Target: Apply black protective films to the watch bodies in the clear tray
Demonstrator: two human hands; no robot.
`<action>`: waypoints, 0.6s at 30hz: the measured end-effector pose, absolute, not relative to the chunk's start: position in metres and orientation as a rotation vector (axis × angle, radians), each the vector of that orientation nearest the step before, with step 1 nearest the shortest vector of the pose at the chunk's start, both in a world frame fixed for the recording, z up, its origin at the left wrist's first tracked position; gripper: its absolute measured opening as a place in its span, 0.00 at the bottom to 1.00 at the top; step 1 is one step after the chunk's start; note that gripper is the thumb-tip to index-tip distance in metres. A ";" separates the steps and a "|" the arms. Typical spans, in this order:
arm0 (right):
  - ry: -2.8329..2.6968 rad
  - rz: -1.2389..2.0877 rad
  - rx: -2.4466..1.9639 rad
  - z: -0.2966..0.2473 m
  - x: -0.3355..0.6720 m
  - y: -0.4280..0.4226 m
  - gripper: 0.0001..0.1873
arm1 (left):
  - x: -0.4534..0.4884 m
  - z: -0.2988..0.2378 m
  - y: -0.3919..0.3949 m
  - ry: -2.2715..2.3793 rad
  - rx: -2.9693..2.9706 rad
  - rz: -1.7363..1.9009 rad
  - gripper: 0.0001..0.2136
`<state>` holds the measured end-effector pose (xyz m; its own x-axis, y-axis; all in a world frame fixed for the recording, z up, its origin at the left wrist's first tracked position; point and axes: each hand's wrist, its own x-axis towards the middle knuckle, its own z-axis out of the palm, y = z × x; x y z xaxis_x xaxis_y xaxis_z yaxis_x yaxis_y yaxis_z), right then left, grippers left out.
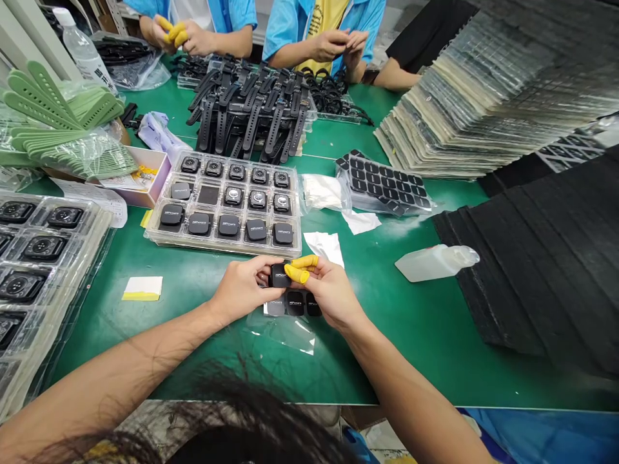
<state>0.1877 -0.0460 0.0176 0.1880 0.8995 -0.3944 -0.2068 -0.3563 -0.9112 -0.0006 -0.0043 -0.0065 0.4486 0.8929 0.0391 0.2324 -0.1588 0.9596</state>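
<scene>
Between my two hands is a black square watch case with white lettering on its upper face. My left hand grips its left side between thumb and fingers. My right hand, with yellow finger cots on two fingertips, pinches its right side. Just below lies a sheet of black square stickers with the same lettering, partly covered by my right hand. Beyond my hands stands a clear tray of watch cases; the front row shows lettered faces, the back row shows round sensors. One compartment holds no case.
At left is a stack of case trays, with green straps behind. Black straps fill the table's back. A bottle lies at right, near tall stacked trays and black sheets. Co-workers' hands work opposite.
</scene>
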 end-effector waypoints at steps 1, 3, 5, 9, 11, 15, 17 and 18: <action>-0.710 1.378 -1.455 0.018 0.188 -0.046 0.25 | -0.001 -0.006 -0.004 0.987 1.659 0.796 0.24; -0.715 1.373 -1.460 0.018 0.187 -0.046 0.26 | -0.001 -0.007 -0.005 0.976 1.653 0.800 0.23; -0.720 1.371 -1.456 0.018 0.186 -0.046 0.26 | -0.001 -0.007 -0.005 0.971 1.645 0.800 0.23; -0.786 1.322 -1.492 0.018 0.189 -0.047 0.26 | 0.000 -0.006 -0.006 0.967 1.632 0.797 0.23; -0.838 1.232 -1.579 0.020 0.192 -0.049 0.27 | 0.000 -0.004 -0.006 0.961 1.617 0.807 0.23; -1.003 1.274 -1.589 0.020 0.191 -0.049 0.29 | -0.002 0.000 -0.004 0.898 1.589 0.790 0.24; -1.052 1.365 -1.549 0.017 0.186 -0.048 0.28 | -0.002 0.001 -0.004 0.873 1.591 0.761 0.24; -1.040 1.384 -1.545 0.015 0.184 -0.047 0.27 | -0.002 0.002 -0.004 0.875 1.586 0.753 0.24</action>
